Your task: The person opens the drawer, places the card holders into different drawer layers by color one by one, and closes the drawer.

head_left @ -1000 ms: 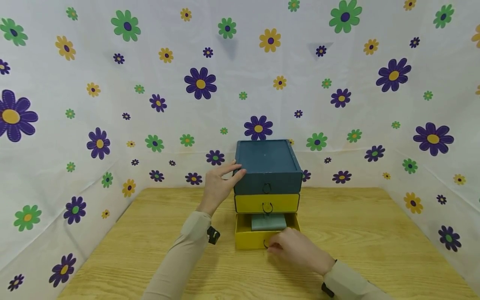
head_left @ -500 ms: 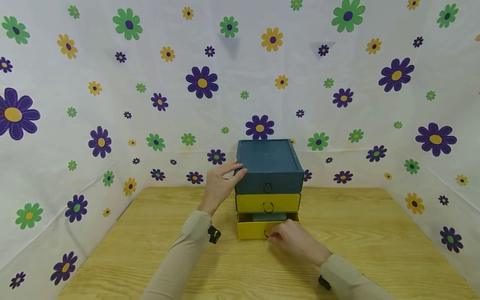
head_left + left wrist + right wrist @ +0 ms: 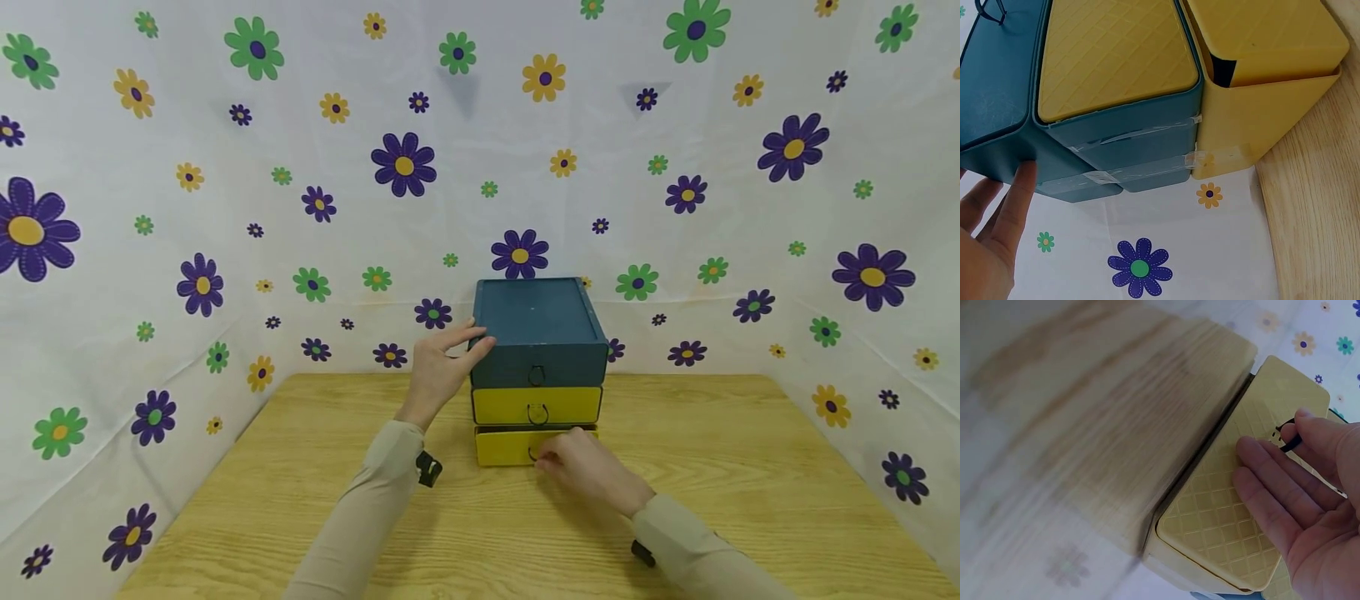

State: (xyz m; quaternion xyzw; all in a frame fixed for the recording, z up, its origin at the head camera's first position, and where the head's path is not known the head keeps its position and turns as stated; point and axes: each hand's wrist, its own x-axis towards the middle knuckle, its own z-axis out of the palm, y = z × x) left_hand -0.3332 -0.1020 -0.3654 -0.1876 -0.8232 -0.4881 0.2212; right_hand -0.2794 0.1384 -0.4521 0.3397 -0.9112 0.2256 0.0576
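Observation:
A stack of three drawer boxes stands on the table, with a blue box [image 3: 536, 312] on top. Below it is a yellow middle drawer [image 3: 495, 406], pushed in flush. The yellow bottom drawer [image 3: 502, 448] sits slightly out, a narrow gap along its top edge. My right hand [image 3: 588, 467] pinches that drawer's black ring handle [image 3: 1291, 443] between thumb and index finger, the other fingers against the textured front. My left hand [image 3: 438, 367] rests with extended fingers on the blue box's left side and top edge. Whatever lies in the bottom drawer is hidden.
The wooden table [image 3: 315, 500] runs out on both sides of the stack and in front. Behind and at the sides hangs a white flowered cloth [image 3: 300, 150]. Clear tape [image 3: 1147, 172] joins the boxes along their side.
My right hand has pushed the bottom drawer inward, away from me, until only a sliver shows; the grey-green object inside has gone out of sight. My left hand stays on the blue box.

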